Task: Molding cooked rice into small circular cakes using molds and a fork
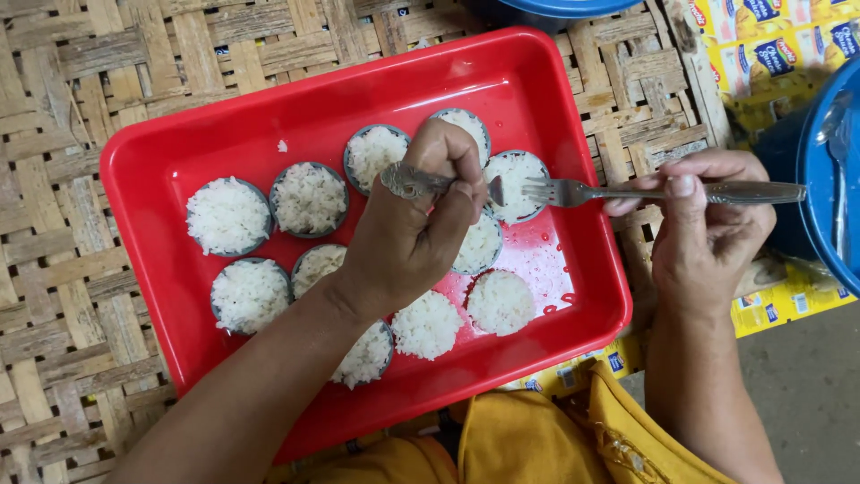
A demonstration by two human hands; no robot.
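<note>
Over the red tray (161, 170) at mid-frame, the left hand (417, 229) is curled shut around a spoon (414, 181), whose ornate handle sticks out leftward above the knuckles. The right hand (708, 224), at right, pinches a fork (627, 191) by its handle, tines pointing left and nearly meeting the spoon. Round tins of white rice (309, 199) fill the tray in loose rows; the left hand and forearm cover several. Blue bowls (829, 170) sit at the upper and right edges. Printed yellow cardboard (770, 45) lies beneath them. A woven bamboo mat (63, 269) carries the tray. Yellow cloth (528, 439) shows at bottom.
</note>
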